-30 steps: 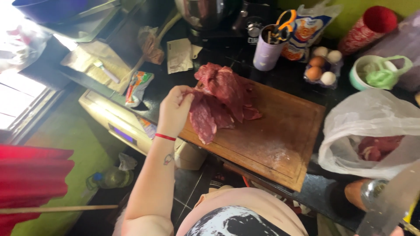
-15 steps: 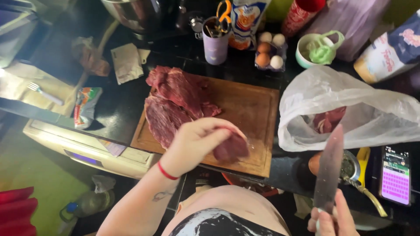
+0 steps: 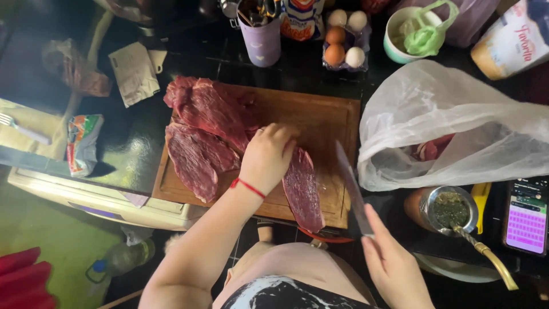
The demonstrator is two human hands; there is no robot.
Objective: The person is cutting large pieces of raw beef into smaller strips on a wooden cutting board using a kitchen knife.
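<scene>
Since the earlier frame, a slice of raw beef has been laid flat at the lower centre of the wooden cutting board, where it is pinned under the left hand, presumably steadied for cutting. The knife is gripped by the right hand, blade angled beside the slice.

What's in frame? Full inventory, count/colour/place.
cutting board: 1, brown wood, centre
raw meat slabs: several, red, board's left
meat slice: 1, red, board's front
knife: 1, steel, board's right edge
plastic bag: 1, translucent white, right, meat inside
eggs: 4, brown and white, top
utensil cup: 1, lilac, top
phone: 1, pink screen, far right
left hand: on the slice
right hand: holding the knife
</scene>
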